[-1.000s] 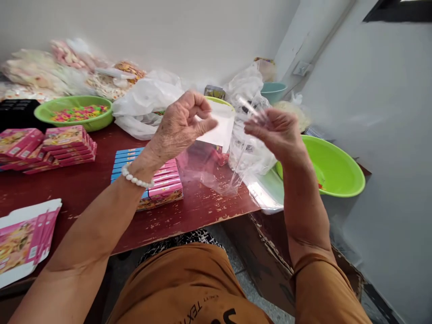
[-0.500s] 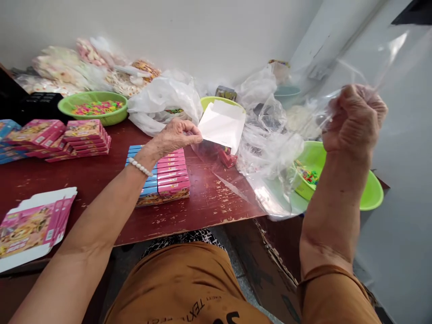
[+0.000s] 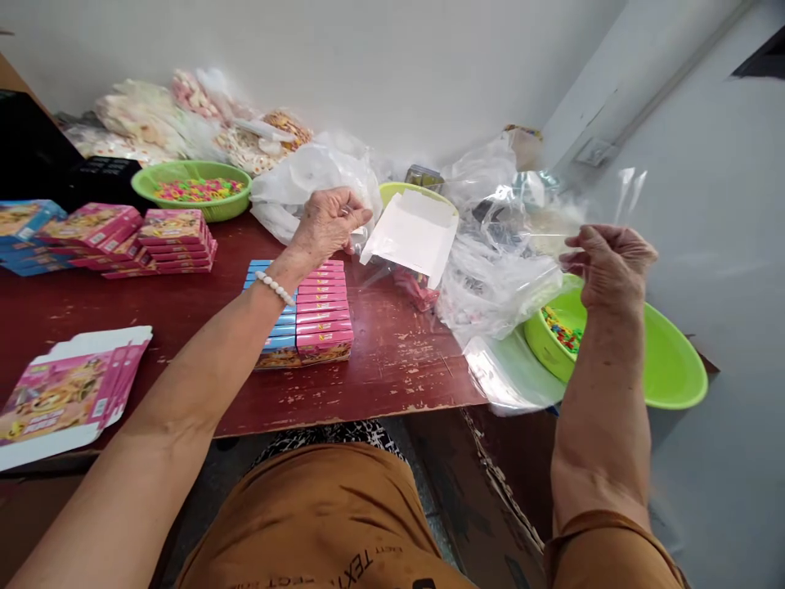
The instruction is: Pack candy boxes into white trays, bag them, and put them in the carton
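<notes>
A: Where is the clear plastic [image 3: 630,193]?
B: Up in the air above the table [image 3: 405,384], spread between the two hands, touching none of the boxes as far as I can tell.

A: How firm is the hold?
B: The right hand [image 3: 613,263] has it pinched between thumb and fingers, with a bit sticking up above. The left hand [image 3: 328,221] has its fingertips closed together too, and the plastic seems to run to them, though its edge is hard to see.

A: So what's done?
B: The block of boxes [image 3: 324,315], beneath the left wrist, stands neatly lined up, a blue row beside a pink one. I see no plastic around it, so I'd call that part finished as lining-up only. The plastic looks opened out but not laid on anything, which I judge to be an early point.

A: And further out?
B: A white carton [image 3: 417,233] lies blank side up between the hands, and more clear sheets [image 3: 509,376] lie at the table's right corner. On the left are loosely stacked pink boxes [image 3: 175,233], outside the block, and flattened cartons [image 3: 61,388], not folded up yet.
</notes>
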{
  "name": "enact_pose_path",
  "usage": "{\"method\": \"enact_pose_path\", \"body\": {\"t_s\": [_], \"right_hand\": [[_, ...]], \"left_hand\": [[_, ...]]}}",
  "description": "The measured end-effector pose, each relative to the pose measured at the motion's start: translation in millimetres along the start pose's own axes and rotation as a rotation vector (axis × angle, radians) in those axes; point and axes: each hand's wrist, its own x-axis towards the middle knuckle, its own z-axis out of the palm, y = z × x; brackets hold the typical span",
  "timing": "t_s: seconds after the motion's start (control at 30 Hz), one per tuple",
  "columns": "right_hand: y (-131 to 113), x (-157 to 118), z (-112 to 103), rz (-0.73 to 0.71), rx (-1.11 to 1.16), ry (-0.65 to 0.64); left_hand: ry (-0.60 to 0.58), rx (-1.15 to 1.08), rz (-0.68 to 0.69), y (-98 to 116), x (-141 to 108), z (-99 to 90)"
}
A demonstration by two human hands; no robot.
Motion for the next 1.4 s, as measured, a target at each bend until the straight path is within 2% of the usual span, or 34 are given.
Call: {"method": "enact_pose_path", "body": {"t_s": [0.07, 0.13, 0.23, 0.3, 0.37, 0.43, 0.47, 0.53, 0.6, 0.67, 0.77, 0.87, 1.03, 1.13, 1.2, 1.3, 1.4], "right_hand": [[5.4, -2.6, 7.5, 0.003, -0.015, -0.012], [5.4, -11.6, 19.0, -0.057, -0.023, -0.085], [-5.7, -35.5, 45.1, -0.324, 0.012, -0.302], [-19.5, -55.7, 66.5, -0.501, -0.026, -0.429], [-36.5, -76.9, 87.0, -0.641, -0.107, -0.519], [-54.0, -96.3, 103.5, -0.745, -0.175, -0.578], [-62.0, -104.6, 109.6, -0.779, -0.196, -0.599], [-75.4, -117.4, 117.3, -0.801, -0.24, -0.641], [-83.9, -124.7, 120.2, -0.774, -0.295, -0.669], [-87.5, -127.4, 120.6, -0.733, -0.372, -0.663], [-85.9, -125.8, 121.1, -0.682, -0.456, -0.645], [-81.4, -122.0, 122.5, -0.626, -0.465, -0.682], [-75.1, -116.0, 119.9, -0.564, -0.446, -0.777], [-70.6, -108.6, 116.8, -0.573, -0.481, -0.732], [-67.8, -102.2, 115.7, -0.568, -0.465, -0.703], [-66.9, -95.5, 116.6, -0.541, -0.372, -0.739], [-70.2, -97.0, 121.0, -0.532, -0.295, -0.756]], "left_hand": [[0.083, 0.139, 0.006, -3.6, 0.2, -12.2], [0.204, 0.371, 0.08, -1.1, -2.5, -23.4], [0.337, 0.595, 0.296, 24.2, -14.3, -26.8], [0.294, 0.577, 0.511, 55.6, -28.9, -15.5], [0.115, 0.552, 0.75, 90.1, -43.7, 4.0], [-0.066, 0.546, 0.863, 116.5, -50.6, 23.6], [-0.094, 0.552, 0.848, 124.4, -49.8, 30.3], [-0.078, 0.612, 0.696, 129.4, -40.9, 34.3], [-0.014, 0.724, 0.509, 125.0, -27.7, 27.1], [0.057, 0.815, 0.429, 118.2, -16.8, 14.3], [0.168, 0.819, 0.451, 111.5, -10.8, -4.2], [0.221, 0.782, 0.44, 108.2, -10.6, -19.1], [0.309, 0.736, 0.352, 102.7, -5.6, -44.3], [0.357, 0.732, 0.3, 103.8, -2.8, -57.8], [0.378, 0.727, 0.274, 106.4, -2.3, -63.8], [0.382, 0.735, 0.249, 109.1, -2.8, -67.0], [0.353, 0.724, 0.284, 105.9, -3.5, -66.1]]}}
